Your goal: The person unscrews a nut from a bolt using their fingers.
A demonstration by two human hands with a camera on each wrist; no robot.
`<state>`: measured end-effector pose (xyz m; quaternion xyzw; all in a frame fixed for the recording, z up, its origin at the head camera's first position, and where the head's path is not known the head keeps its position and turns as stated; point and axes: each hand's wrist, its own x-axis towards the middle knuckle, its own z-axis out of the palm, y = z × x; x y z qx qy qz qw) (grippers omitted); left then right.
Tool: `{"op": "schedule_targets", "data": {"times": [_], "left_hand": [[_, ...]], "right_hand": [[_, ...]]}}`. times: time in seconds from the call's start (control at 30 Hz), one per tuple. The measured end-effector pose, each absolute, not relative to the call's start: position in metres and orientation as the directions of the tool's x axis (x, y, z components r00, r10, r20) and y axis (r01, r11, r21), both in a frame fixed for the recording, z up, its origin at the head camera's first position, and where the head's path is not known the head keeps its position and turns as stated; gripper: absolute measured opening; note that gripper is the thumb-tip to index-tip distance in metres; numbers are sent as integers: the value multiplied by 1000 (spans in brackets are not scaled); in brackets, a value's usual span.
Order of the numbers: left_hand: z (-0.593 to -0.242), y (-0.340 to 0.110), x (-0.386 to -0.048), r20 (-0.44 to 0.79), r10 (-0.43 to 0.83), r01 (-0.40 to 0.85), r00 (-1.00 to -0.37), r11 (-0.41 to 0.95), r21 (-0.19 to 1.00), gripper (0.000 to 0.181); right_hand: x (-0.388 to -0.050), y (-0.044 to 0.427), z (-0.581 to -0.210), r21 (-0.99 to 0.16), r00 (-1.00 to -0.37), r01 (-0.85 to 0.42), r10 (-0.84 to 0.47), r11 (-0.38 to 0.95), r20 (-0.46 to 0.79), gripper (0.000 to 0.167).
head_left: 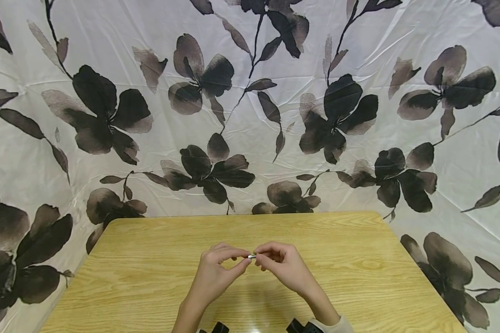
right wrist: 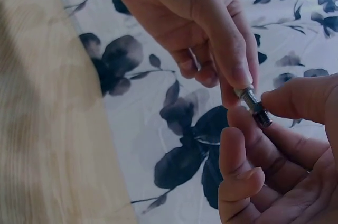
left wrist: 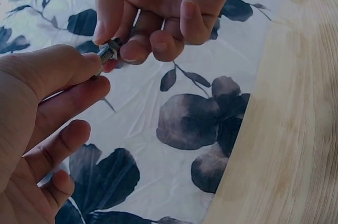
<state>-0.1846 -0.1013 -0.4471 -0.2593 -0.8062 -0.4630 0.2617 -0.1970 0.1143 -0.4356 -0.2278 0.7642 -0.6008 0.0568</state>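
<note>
Above the table, a small metal bolt (head_left: 252, 256) is held between the two hands. The left hand (head_left: 218, 269) pinches one end of it with thumb and index finger, covering much of that end. A hex nut (right wrist: 257, 109) sits on the threaded shank in the right wrist view, and dark thread sticks out past it. The right hand (head_left: 286, 266) has its thumb and index finger at the nut, pinching it from either side. In the left wrist view the bolt's threads (left wrist: 106, 54) show between both sets of fingertips. The other fingers of both hands are loosely bent.
A light wood-grain table (head_left: 150, 259) lies under the hands. Behind it and at both sides hangs a white cloth (head_left: 275, 115) with dark flowers. Black wrist-worn devices (head_left: 302, 326) and a pale sleeve (head_left: 341, 325) show at the lower edge.
</note>
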Motion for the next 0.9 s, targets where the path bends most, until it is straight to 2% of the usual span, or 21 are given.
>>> {"op": "schedule_targets", "data": {"times": [0.17, 0.4, 0.6, 0.73, 0.9], "left_hand": [[-447, -102, -185, 663, 161, 654, -732, 438, 616, 20], [-447, -104, -187, 664, 160, 655, -731, 437, 616, 19], [-447, -105, -189, 680, 169, 676, -714, 420, 605, 19], [-446, -104, -189, 669, 182, 673, -721, 412, 614, 18], [-445, -105, -188, 656, 183, 663, -732, 416, 623, 18]], "right_hand": [[-196, 113, -435, -939, -879, -313, -419, 146, 228, 18], [-197, 113, -433, -943, -878, -308, -418, 124, 232, 31], [-200, 111, -433, -945, -917, -251, -362, 207, 165, 29], [-202, 112, -437, -939, -910, -263, -380, 223, 165, 32], [-202, 113, -436, -944, -899, -266, -404, 198, 168, 26]]}}
